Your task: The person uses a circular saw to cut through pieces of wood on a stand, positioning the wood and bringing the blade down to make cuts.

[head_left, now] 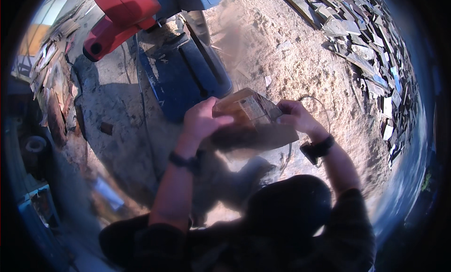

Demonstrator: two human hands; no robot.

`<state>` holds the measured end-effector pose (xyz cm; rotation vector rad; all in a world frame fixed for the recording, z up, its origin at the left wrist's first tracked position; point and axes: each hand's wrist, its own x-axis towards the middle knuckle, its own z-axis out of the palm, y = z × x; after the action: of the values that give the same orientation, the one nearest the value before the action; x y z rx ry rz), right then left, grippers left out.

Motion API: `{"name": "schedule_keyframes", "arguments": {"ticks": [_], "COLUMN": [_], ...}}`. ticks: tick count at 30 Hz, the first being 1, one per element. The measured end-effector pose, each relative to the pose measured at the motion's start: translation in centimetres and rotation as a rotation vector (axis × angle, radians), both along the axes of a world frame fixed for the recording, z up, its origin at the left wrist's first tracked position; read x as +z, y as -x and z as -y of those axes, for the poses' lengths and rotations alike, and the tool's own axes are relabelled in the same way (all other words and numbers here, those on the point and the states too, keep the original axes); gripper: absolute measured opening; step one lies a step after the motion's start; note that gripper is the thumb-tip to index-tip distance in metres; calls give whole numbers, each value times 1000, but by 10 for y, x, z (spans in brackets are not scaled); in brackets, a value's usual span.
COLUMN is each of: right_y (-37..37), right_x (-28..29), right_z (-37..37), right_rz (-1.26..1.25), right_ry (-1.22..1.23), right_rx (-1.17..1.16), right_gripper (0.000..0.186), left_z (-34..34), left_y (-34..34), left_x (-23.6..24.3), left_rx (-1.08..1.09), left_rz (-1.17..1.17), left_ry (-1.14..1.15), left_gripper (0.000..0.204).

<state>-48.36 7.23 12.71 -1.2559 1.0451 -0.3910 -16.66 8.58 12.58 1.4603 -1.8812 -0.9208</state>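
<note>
Between my hands is a chunky wooden block [253, 110], tilted, with a pale end and a darker side; its lower part is blurred. My left hand [203, 119] grips its left edge, thumb laid over the near side and fingers partly hidden behind. At the block's right edge, my right hand [298, 117] pinches it with thumb and fingers. Just beyond stands a cut-off saw with a red housing and handle [123, 14] and a slotted blue base [188, 77]. Wood scraps lie on the base, and the block is close to its near right corner.
Sawdust [291, 61] covers the ground. A large heap of wood offcuts [371, 46] spreads along the right, and a smaller pile of splintered wood [58, 93] lies at left. A cable [142, 103] runs down beside the saw base. A small wood piece [106, 128] lies left of it.
</note>
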Motion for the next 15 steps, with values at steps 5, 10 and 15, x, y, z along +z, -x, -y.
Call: {"name": "schedule_keyframes", "arguments": {"ticks": [5, 10, 15], "right_y": [-35, -36, -75], "right_x": [9, 82, 153], "right_z": [15, 23, 5], "right_rz": [-70, 19, 192], "right_ry": [303, 422, 438], "right_rx": [-73, -319, -223], "right_gripper": [41, 28, 27], "left_z": [-29, -48, -44], "left_y": [-29, -46, -51], "left_x": [-32, -62, -53], "left_rx": [326, 699, 933], "left_rz": [-260, -333, -400], "left_ry": [-433, -459, -519], "left_gripper": [33, 34, 43]}}
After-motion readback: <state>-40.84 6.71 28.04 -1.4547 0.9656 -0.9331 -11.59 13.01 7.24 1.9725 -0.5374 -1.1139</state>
